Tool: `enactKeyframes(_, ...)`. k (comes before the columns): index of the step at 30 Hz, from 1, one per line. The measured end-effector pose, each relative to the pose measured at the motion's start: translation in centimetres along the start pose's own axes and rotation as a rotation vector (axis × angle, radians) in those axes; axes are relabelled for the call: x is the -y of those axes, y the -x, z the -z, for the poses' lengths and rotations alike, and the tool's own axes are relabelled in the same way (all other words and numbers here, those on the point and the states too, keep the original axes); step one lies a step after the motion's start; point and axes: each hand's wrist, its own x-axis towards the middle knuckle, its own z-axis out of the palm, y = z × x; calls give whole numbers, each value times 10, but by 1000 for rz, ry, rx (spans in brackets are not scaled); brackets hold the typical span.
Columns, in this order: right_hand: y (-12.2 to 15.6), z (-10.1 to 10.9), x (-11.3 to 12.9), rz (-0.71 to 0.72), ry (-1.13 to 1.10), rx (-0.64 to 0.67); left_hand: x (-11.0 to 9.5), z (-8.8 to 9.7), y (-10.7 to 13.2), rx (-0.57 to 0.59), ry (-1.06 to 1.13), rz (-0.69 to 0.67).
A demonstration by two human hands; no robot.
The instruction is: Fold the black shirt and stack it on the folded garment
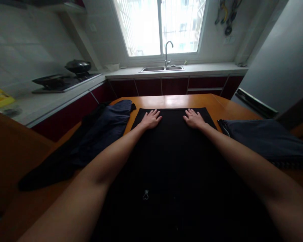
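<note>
A black cloth garment [173,144] lies spread flat on the wooden table, its straight far edge near the table's far side. Its exact kind I cannot tell, and its near part merges into darkness below. On its upper left corner area rests my left hand [151,119], palm down with the fingers stretched out. My right hand [194,118] lies flat on the upper right part, fingers spread. Neither hand grips the fabric. A small pale heart-shaped mark [145,195] shows on the dark cloth close to me.
Dark blue clothing [101,131] lies loosely on the table's left side. Folded dark grey clothing [265,136] sits at the right. Beyond the wooden table [166,100] are a sink [164,68] under a window, a stove with pans [78,66] at left, and a refrigerator [280,57] at right.
</note>
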Motion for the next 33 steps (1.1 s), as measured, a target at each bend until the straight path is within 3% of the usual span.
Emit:
enactKeyframes(3,4,14,-38,-120,30,-47,56,15,12,10,-57,201)
enactKeyframes(5,10,20,-36,-111,45,-77,65,24,20,-11,-81,211)
enactKeyframes(7,21,22,-12,-49,58,-96,49,31,29,-49,-85,146)
enactKeyframes(10,51,21,47,109,49,-81,-6,34,54,-38,-59,-7)
enactKeyframes(13,96,20,98,238,5,-42,-64,29,98,76,3,-142)
enactKeyframes(16,145,21,122,253,-30,-19,-96,16,154,208,99,-184)
enactKeyframes(18,175,21,124,246,-44,-8,-99,7,188,238,128,-198)
enactKeyframes(21,212,17,114,201,-76,63,-83,0,224,142,111,-173)
enactKeyframes(24,241,12,100,97,-89,135,-62,10,249,134,80,0)
enactKeyframes(26,258,11,94,8,-81,141,-58,20,267,170,67,93)
enactKeyframes(29,278,13,100,-62,-87,100,-78,28,297,151,62,-1)
enactKeyframes(33,303,9,126,62,-133,54,-126,9,329,61,118,-290)
